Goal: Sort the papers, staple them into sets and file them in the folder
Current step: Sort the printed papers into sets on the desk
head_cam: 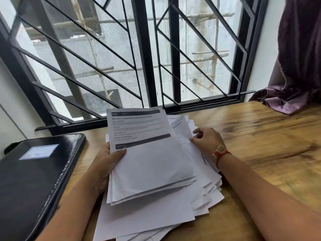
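Note:
My left hand [106, 162] grips a thin stack of printed sheets [149, 164] by its left edge, thumb on top; the top sheet carries black header bars and text. This stack is lifted above a loose, fanned pile of white papers [205, 192] lying on the wooden table. My right hand [206, 140] rests on the pile's upper right part, fingers curled onto the sheets there, beside the held stack. A black folder [34, 174] with a pale label lies closed at the left. No stapler is in view.
The wooden table [271, 140] stretches to the right of the papers. A barred window [149, 54] runs along the table's far edge. A purple curtain [295, 66] hangs at the right and spills onto the table's far right corner.

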A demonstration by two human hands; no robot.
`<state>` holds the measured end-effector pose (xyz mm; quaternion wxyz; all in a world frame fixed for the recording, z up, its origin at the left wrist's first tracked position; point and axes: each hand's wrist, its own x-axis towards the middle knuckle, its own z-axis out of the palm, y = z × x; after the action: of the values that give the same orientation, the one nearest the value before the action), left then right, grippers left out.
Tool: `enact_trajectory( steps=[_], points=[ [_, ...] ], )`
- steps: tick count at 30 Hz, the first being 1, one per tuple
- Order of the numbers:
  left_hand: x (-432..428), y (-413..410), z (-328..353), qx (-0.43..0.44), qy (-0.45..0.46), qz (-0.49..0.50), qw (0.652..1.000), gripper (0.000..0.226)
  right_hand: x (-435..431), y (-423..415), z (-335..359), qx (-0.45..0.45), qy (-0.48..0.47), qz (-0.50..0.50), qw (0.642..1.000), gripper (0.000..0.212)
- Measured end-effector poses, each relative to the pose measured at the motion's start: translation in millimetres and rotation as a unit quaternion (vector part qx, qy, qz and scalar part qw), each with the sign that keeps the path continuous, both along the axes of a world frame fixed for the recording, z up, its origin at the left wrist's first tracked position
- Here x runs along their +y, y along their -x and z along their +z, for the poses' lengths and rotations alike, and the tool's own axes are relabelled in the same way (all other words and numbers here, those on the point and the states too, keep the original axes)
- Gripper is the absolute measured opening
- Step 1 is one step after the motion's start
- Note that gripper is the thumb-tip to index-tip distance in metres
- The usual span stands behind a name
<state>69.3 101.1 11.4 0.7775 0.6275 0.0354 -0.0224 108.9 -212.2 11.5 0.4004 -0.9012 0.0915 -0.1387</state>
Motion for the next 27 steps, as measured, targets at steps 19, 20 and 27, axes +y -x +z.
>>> enact_trajectory(
  steps=[19,20,27],
  points=[
    [-3.1,2.8,1.4,-0.030,0.016,-0.014,0.999,0.035,-13.8,3.0,26.7,-0.451,0.001,-0.107,0.886,0.024],
    [-3.6,2.9,1.4,-0.029,0.020,-0.015,0.999,0.036,-13.3,4.7,28.4,-0.460,0.019,-0.111,0.881,0.026],
    [-0.7,3.1,2.1,-0.035,0.034,-0.007,0.999,0.050,-3.7,12.4,33.0,-0.494,0.119,-0.050,0.860,0.062]
  ],
)
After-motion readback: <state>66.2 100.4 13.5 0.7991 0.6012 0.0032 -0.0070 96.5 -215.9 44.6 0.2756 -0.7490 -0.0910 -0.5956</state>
